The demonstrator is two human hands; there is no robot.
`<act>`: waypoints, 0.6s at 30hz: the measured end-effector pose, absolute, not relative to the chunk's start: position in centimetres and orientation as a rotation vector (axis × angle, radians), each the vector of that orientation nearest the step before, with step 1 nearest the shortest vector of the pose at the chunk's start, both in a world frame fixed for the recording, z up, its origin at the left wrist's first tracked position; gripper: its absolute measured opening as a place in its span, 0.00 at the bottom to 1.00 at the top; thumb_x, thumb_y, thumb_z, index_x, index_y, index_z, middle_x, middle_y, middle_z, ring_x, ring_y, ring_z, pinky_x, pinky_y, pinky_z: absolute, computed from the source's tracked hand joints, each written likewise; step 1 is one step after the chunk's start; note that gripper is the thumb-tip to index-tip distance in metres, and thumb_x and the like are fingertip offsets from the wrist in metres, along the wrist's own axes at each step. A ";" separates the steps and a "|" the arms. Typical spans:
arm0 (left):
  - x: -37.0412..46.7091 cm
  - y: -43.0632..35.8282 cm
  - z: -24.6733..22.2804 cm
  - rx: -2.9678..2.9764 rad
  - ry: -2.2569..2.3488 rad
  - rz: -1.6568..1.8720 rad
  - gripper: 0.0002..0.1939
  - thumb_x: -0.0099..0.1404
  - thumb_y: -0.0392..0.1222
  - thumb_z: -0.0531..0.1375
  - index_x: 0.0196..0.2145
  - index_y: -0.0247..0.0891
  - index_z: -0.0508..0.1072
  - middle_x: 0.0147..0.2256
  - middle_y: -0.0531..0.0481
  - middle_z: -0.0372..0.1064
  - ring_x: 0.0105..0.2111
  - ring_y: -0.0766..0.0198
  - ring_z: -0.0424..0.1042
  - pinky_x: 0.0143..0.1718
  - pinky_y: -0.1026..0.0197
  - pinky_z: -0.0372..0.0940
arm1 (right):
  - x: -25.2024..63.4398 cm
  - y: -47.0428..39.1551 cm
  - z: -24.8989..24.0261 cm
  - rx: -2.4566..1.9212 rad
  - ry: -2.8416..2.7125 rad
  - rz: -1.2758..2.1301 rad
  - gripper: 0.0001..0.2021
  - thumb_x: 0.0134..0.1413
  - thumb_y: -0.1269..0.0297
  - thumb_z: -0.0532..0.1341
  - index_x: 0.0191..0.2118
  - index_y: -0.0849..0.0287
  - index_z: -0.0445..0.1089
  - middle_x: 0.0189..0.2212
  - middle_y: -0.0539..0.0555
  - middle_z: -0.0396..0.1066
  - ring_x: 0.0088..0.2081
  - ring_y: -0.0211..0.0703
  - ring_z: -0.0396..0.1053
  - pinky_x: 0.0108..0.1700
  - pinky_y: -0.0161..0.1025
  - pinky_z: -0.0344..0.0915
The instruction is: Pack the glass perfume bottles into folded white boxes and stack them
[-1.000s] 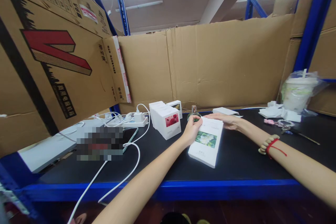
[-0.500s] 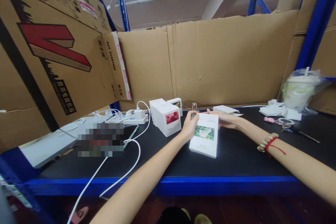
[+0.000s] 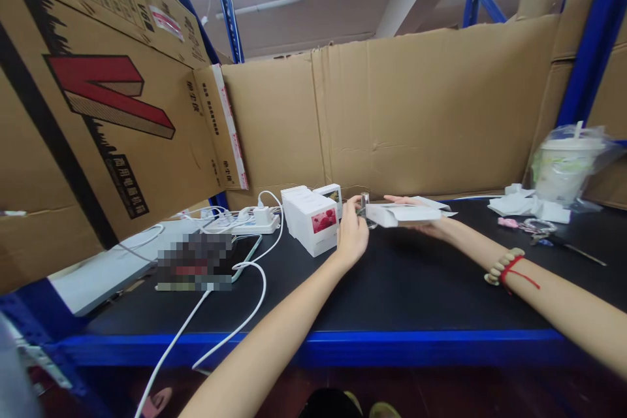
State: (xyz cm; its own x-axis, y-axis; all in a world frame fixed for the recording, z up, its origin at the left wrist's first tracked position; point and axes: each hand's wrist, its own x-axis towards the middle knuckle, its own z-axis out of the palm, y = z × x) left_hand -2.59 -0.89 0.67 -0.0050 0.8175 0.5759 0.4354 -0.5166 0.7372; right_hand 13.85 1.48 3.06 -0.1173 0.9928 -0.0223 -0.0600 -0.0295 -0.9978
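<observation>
My left hand [image 3: 351,235] has its fingers curled at a small glass bottle with a silver cap [image 3: 364,198]; the hand and a box hide part of the bottle. Lying over my right hand [image 3: 432,227], the slim white box [image 3: 409,213] is tipped nearly edge-on, with an open end towards the bottle. My right fingers are partly hidden behind and beneath this box. Left of my left hand stands a row of white boxes [image 3: 323,241], the nearest with a red berry picture. Behind my right hand lies a white folded paper piece [image 3: 434,204].
White cables and a power strip [image 3: 255,225] lie at the left, near a phone [image 3: 247,248]. At the right are crumpled tissues [image 3: 529,204], keys [image 3: 539,228] and a bagged drink cup [image 3: 563,166]. Cardboard walls [image 3: 416,111] enclose the black tabletop [image 3: 392,300].
The box has tipped from showing its flower-picture front to nearly edge-on. My left hand has let go of it and moved to the bottle. My right hand still supports it.
</observation>
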 end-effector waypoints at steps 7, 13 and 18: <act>-2.3 -2.2 0.9 2.484 1.212 1.381 0.25 0.51 0.41 0.59 0.48 0.44 0.60 0.47 0.47 0.57 0.49 0.57 0.59 0.50 0.55 0.59 | 13.8 0.7 2.8 -1.095 -1.334 1.347 0.08 0.49 0.70 0.54 0.29 0.53 0.70 0.21 0.49 0.67 0.19 0.33 0.59 0.19 0.28 0.59; -2.0 -1.7 0.9 2.064 1.371 1.477 0.13 0.58 0.51 0.54 0.36 0.41 0.68 0.39 0.47 0.60 0.45 0.59 0.61 0.50 0.57 0.57 | 13.2 1.5 2.2 -1.246 -1.395 1.336 0.11 0.54 0.65 0.50 0.39 0.54 0.68 0.27 0.50 0.70 0.16 0.29 0.55 0.18 0.28 0.61; -2.2 -1.4 0.9 1.750 1.379 1.482 0.14 0.61 0.49 0.49 0.37 0.39 0.68 0.41 0.45 0.61 0.47 0.59 0.61 0.52 0.58 0.52 | 14.7 2.9 1.8 -1.273 -1.392 1.168 0.15 0.50 0.62 0.54 0.45 0.54 0.67 0.47 0.55 0.67 0.19 0.28 0.59 0.21 0.29 0.63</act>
